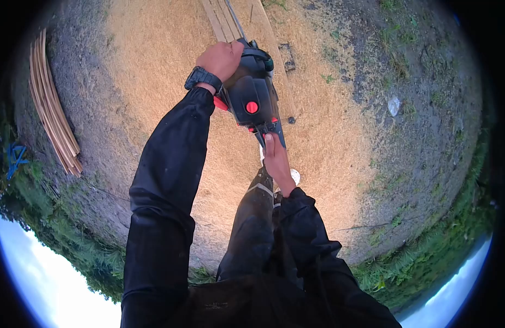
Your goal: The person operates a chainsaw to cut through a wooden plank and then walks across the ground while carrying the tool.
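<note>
A black chainsaw (253, 90) with red knobs is held out in front of my legs, its narrow bar (235, 17) pointing away from me. My left hand (222, 59), with a black watch on the wrist, is closed around the front handle. My right hand (277, 160) wraps the rear handle, thumb lying along its top. Pale sawn boards (218, 21) lie just left of the bar, which overlaps their edge in this view. The undersides of both grips are hidden.
Sawdust (165, 71) covers the ground around my feet. A stack of long planks (51, 109) lies at the left. A crumpled whitish piece (393, 106) rests on the dirt at right, and a small dark frame-like object (287, 57) sits near the saw.
</note>
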The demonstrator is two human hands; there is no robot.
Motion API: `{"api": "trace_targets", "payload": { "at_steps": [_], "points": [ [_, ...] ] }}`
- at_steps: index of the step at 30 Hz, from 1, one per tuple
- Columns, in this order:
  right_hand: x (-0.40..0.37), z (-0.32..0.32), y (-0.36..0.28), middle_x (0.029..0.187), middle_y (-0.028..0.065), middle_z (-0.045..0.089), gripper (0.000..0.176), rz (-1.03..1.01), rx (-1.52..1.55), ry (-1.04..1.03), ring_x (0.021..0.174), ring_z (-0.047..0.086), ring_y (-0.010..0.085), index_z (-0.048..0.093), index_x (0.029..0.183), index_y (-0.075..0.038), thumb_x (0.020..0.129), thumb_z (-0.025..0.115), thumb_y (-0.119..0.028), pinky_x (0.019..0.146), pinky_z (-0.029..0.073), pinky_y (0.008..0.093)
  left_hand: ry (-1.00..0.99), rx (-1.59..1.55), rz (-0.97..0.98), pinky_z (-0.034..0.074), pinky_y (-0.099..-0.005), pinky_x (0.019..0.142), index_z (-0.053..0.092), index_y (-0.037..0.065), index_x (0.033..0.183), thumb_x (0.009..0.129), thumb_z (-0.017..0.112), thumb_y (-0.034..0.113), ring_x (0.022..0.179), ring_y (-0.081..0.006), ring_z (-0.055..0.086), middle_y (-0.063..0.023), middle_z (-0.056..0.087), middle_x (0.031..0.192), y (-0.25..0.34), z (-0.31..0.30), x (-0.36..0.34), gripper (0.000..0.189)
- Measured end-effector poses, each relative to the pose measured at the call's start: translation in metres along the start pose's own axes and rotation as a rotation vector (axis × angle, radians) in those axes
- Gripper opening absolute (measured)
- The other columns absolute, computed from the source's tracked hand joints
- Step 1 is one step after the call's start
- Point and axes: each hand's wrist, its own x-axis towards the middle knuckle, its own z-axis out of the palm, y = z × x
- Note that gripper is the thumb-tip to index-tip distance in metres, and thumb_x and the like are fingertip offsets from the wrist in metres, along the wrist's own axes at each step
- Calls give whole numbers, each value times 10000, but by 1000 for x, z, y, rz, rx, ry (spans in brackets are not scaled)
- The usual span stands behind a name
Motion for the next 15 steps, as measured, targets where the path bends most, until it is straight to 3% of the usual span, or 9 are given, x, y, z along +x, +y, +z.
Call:
{"api": "trace_targets", "payload": {
  "at_steps": [6, 8, 15],
  "points": [
    [14, -2, -23, 994, 329, 685, 516, -37, -25, 26, 998, 632, 550, 542, 1317, -64, 1100, 322, -478, 843, 474, 581, 42, 16, -5, 526, -541, 863, 731, -13, 912, 965, 380, 452, 924, -512, 659, -295, 698, 948, -6, -2, 29, 585],
    [21, 0, -26, 1006, 332, 685, 515, -54, -24, 40, 1004, 632, 549, 543, 1318, -67, 1100, 322, -478, 848, 476, 578, -3, 67, -18, 542, -537, 885, 756, 25, 982, 985, 347, 444, 972, -476, 678, -261, 716, 1016, 5, -17, 27, 586],
    [20, 5, -35, 1019, 330, 685, 516, -17, -19, 24, 1008, 633, 546, 538, 1326, -65, 1101, 325, -476, 849, 479, 576, -27, 82, -34, 542, -538, 884, 756, 26, 986, 986, 339, 437, 972, -476, 677, -258, 716, 1021, -2, -18, 36, 585]
  ]
}}
